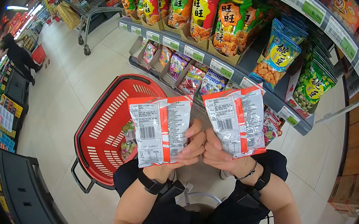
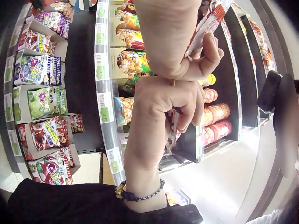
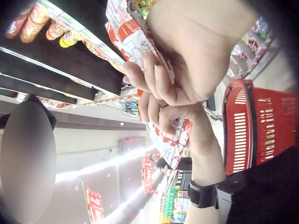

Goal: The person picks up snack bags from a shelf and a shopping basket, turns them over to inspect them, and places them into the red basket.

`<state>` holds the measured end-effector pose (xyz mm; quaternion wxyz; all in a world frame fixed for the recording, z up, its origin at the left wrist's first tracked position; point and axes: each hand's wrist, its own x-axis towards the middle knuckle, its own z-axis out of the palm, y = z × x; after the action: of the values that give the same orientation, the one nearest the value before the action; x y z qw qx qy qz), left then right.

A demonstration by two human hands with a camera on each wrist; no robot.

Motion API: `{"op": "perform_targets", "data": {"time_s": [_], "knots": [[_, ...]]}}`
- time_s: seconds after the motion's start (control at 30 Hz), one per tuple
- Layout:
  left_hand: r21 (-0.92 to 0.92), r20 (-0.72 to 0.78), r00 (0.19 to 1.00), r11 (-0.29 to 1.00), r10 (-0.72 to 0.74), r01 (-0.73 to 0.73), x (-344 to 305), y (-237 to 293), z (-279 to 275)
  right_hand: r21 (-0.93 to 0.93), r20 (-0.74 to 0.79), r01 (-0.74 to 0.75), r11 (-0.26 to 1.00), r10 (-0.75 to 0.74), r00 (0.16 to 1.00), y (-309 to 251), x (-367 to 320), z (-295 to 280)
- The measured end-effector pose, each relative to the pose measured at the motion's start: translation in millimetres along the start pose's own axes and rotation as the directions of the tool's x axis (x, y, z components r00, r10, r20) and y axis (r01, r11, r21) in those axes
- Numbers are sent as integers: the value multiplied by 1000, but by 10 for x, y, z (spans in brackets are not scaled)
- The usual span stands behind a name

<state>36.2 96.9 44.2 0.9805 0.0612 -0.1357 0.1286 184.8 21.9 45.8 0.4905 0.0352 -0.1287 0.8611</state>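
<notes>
Two silver snack packets with red edges are held up side by side in the head view, barcodes and small print facing the head camera. My left hand point(image 1: 188, 147) grips the left packet point(image 1: 154, 124) by its lower right side. The right packet point(image 1: 236, 118) is in my right hand point(image 1: 219, 153), held near its lower left corner. The knuckles of both hands meet in the middle. In the left wrist view, fingers curl over the edge of a packet point(image 2: 205, 30). A crinkled packet point(image 3: 133, 39) also shows beside my right hand in the right wrist view.
A red shopping basket point(image 1: 81, 139) with some packets point(image 1: 128, 141) inside stands on the floor at the left. Ahead, a shelf point(image 1: 236, 70) carries bagged snacks point(image 1: 230, 23), with smaller bags point(image 1: 177, 66) on a lower tier. A cart point(image 1: 85, 6) and a person point(image 1: 17, 55) are farther back.
</notes>
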Motion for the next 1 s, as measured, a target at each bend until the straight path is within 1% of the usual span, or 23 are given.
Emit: {"op": "perform_targets", "data": {"time_s": [0.2,0.3,0.33,0.37,0.4,0.43,0.47,0.5,0.53,0.57,0.63,0.67,0.7,0.77,0.8,0.83,0.87,0.9,0.93,0.97,1.0], "knots": [[22,-9,1000,1000,-8,8,-11,2,-5,-30,42,-4,1000,6,999,-4,-4,-45],[27,-37,999,1000,15,-14,5,28,-5,-39,77,45,998,-42,996,-4,6,-118],[24,-36,999,1000,3,-2,14,18,31,-118,-44,180,977,-186,982,2,15,-130],[148,-233,953,976,192,-160,40,3,104,-216,-150,303,928,-338,929,-15,8,-156],[297,-393,836,913,383,-279,56,-16,138,-450,-288,319,834,-474,832,-2,-33,-289],[289,-393,844,920,365,-264,57,-17,57,-481,-520,297,825,-542,661,-16,-73,-340],[393,-493,754,884,435,-253,42,-4,-101,-604,-579,248,757,-631,517,-32,4,-295],[494,-569,645,839,510,-227,17,5,-218,-706,-603,170,687,-710,363,-48,75,-250],[570,-524,668,800,529,-187,-48,17,-279,-750,-604,-17,661,-674,425,-95,-44,-349],[570,-523,671,801,526,-183,-34,10,-300,-751,-603,-14,660,-677,422,-85,-59,-352],[525,-681,517,838,519,-149,-5,-4,-318,-823,-529,-76,563,-711,463,-54,-67,-356],[527,-682,541,844,491,-101,36,5,-319,-841,-481,-8,541,-740,470,-47,-78,-394],[573,-675,519,816,525,-80,57,2,-332,-840,-482,-8,543,-738,473,-55,-111,-394],[526,-721,486,847,493,-79,109,6,-353,-908,-418,-214,359,-761,497,-97,-202,-392],[573,-722,444,818,531,-45,136,-11,-341,-909,-417,-210,360,-755,507,-96,-222,-427],[580,-719,438,813,541,-52,159,-33,-324,-945,-328,-173,279,-787,523,-97,-246,-496],[609,-720,410,793,560,-13,191,-57,-307,-972,-235,-134,193,-813,532,-105,-272,-553],[634,-721,384,773,576,30,209,-78,-299,-972,-233,-133,192,-812,536,-103,-305,-597],[659,-682,432,752,590,13,207,-83,-341,-964,-262,-185,190,-783,564,-102,-337,-634],[661,-680,432,751,592,11,206,-84,-353,-954,-292,-236,185,-754,589,-110,-343,-617],[661,-685,443,749,578,46,205,-90,-362,-906,-419,-318,278,-688,592,-123,-371,-560]]}}
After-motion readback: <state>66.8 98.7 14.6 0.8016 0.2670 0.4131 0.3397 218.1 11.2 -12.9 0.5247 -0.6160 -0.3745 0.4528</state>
